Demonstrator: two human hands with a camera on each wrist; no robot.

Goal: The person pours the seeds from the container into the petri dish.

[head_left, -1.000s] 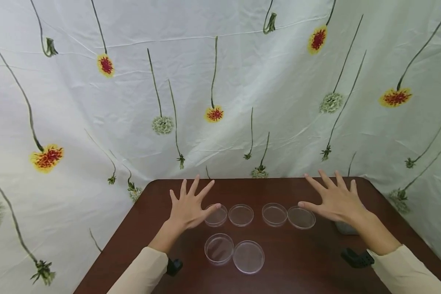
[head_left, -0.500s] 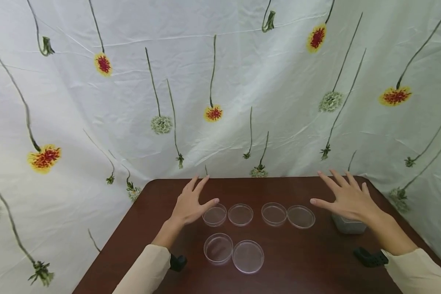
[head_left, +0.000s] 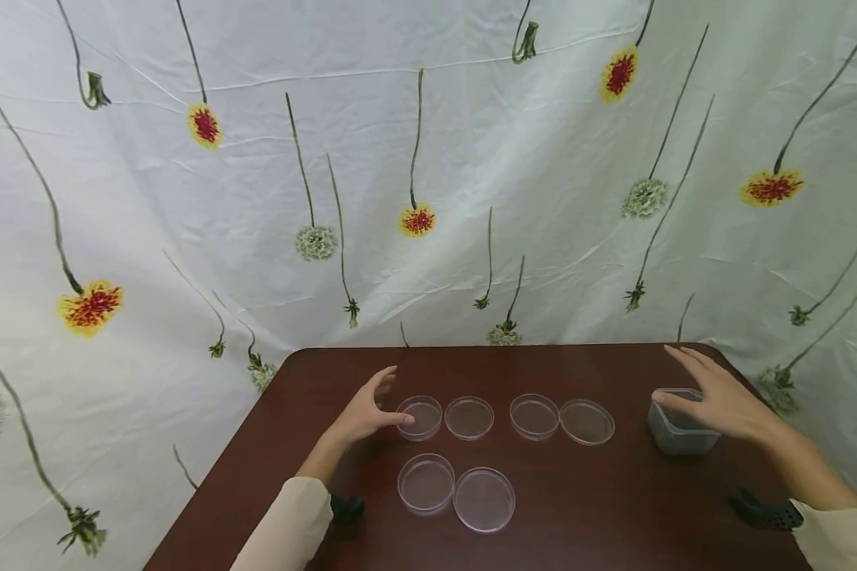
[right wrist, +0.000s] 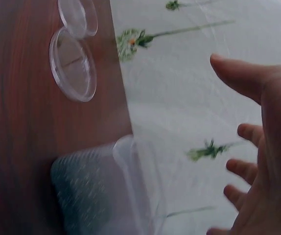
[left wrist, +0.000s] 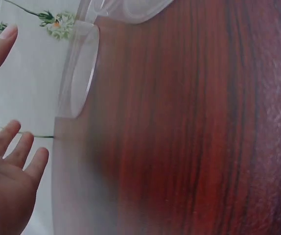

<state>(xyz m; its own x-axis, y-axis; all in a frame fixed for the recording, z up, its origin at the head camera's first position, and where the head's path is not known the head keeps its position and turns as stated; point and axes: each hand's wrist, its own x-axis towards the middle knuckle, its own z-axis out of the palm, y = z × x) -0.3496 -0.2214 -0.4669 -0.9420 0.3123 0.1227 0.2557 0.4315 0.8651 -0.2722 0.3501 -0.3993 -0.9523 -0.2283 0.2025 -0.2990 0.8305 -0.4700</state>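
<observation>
My left hand [head_left: 363, 412] hovers at the left end of the back row of clear petri dishes, its thumb overlapping the nearest dish [head_left: 421, 424] in the head view. In the left wrist view, that hand's fingers [left wrist: 20, 147] are loosely spread and hold nothing. Over a translucent plastic tub [head_left: 682, 436] at the right, my right hand [head_left: 721, 400] is held with thumb and fingers apart. The right wrist view shows the tub [right wrist: 91, 191] with a dark, speckled look through its wall; its contents are partly hidden by the hand in the head view.
More petri dishes stand along the back row, among them one at its right end [head_left: 586, 423]. Two others, a left one [head_left: 425, 485] and a right one [head_left: 483, 500], sit side by side nearer the front. A flower-printed cloth [head_left: 428, 159] hangs behind the dark wooden table [head_left: 578, 515].
My right hand has moved right, from beside the right end dish to over the tub. The left hand's spread fingers have relaxed and lowered slightly. Dishes and tub stay in place.
</observation>
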